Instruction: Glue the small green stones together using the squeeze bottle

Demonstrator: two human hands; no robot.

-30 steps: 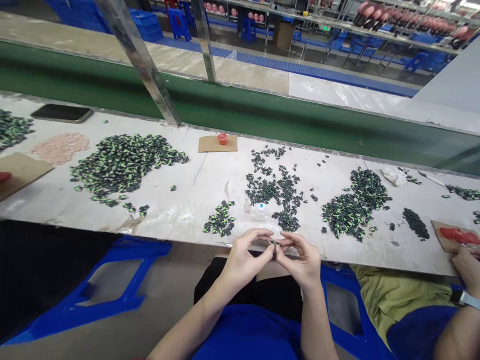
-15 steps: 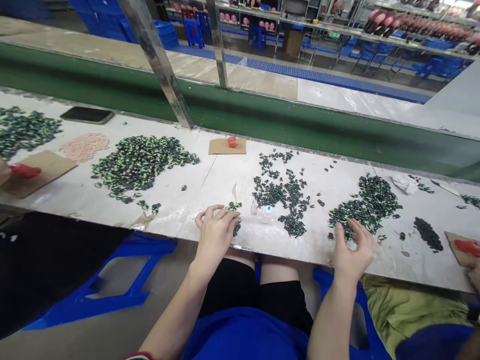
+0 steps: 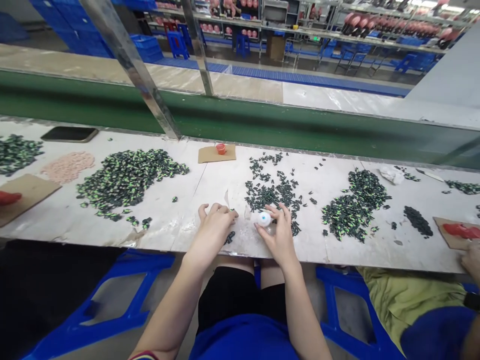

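My right hand point(image 3: 280, 231) has its thumb and fingers around a small white bottle with a blue tip point(image 3: 264, 218), seen almost from above. To the left of it, my left hand point(image 3: 214, 227) is held low over the table with its fingers curled together. A bit of green shows by those fingertips, but what they hold is hidden. Several small dark pieces point(image 3: 229, 238) lie just under that hand. Behind the bottle is a loose spread of small dark green pieces point(image 3: 266, 195), partly covered by my right fingers.
Heaps of black-and-green pieces lie left point(image 3: 127, 180) and right point(image 3: 352, 210) on the white table point(image 3: 180, 220). A red cup point(image 3: 220, 149) stands on cardboard at the back. A phone point(image 3: 69, 133) lies far left. A co-worker's hand point(image 3: 471, 260) is at the right edge.
My right hand has moved left from the right-hand black-and-green heap and taken hold of the white bottle. My left hand stays near the same spot; the view has shifted slightly.
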